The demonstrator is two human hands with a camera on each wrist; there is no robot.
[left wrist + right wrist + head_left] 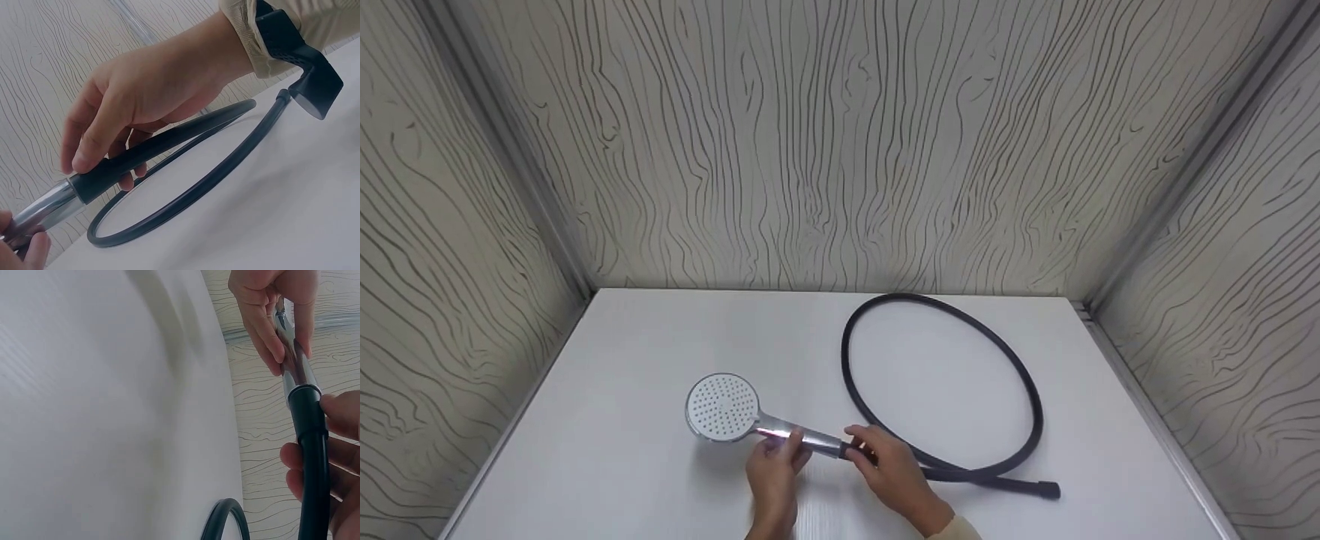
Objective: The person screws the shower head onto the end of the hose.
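Note:
A chrome shower head [724, 407] with a round, dotted spray face is tilted up off the white table. My left hand [777, 474] grips its handle [821, 443], thumb on top. At the handle's lower end sits the black collar [306, 410] of a black shower hose [1039, 405]. My right hand [894, 466] holds that collar between thumb and fingers, and in the left wrist view its fingers [90, 149] curl round it. Collar and handle meet end to end; the thread inside is hidden. The hose loops over the table to the right.
The hose's other end fitting [1048, 490] lies at the right of the white table [607, 420]. Wood-grain panels [825, 150] enclose the back and both sides, with grey metal strips [510, 142] along the corners.

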